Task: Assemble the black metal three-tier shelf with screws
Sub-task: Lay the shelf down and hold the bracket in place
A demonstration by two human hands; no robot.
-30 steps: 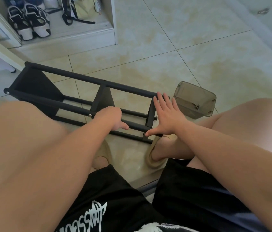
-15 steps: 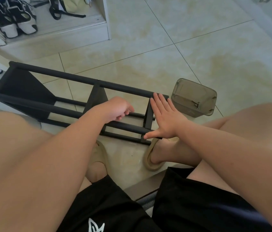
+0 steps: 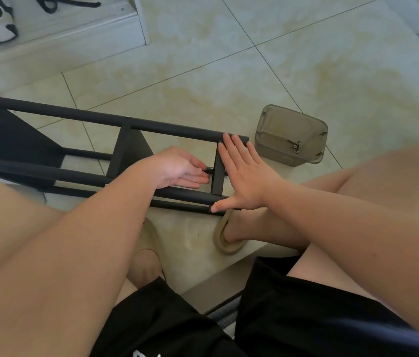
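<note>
Black metal fills the middle of the view: the shelf (image 3: 95,150) lies on its side across the tiled floor (image 3: 229,73), its long rails running left to right with the panels already standing between them. So the frame looks largely together. What is left, as I judge it, is the near end, where the last upright bar (image 3: 218,173) wants fixing.

Right hand (image 3: 244,176) is flat and spread, fingers (image 3: 231,148) laid over the end of the far rail, thumb down on the near one, bracing that end. Left hand (image 3: 180,168) reaches in palm-up just beside the upright, fingers loosely curled toward it. Whether it pinches a screw I can't tell, since the fingertips are hidden against the bar.

Beside the shelf end sits a clear plastic box (image 3: 290,135) with a few screws (image 3: 296,146) in its corner, so fasteners remain.

Compared with a moment back, the left hand has let go of the near rail and turned over toward the upright, while the right has kept its flat press.
</note>
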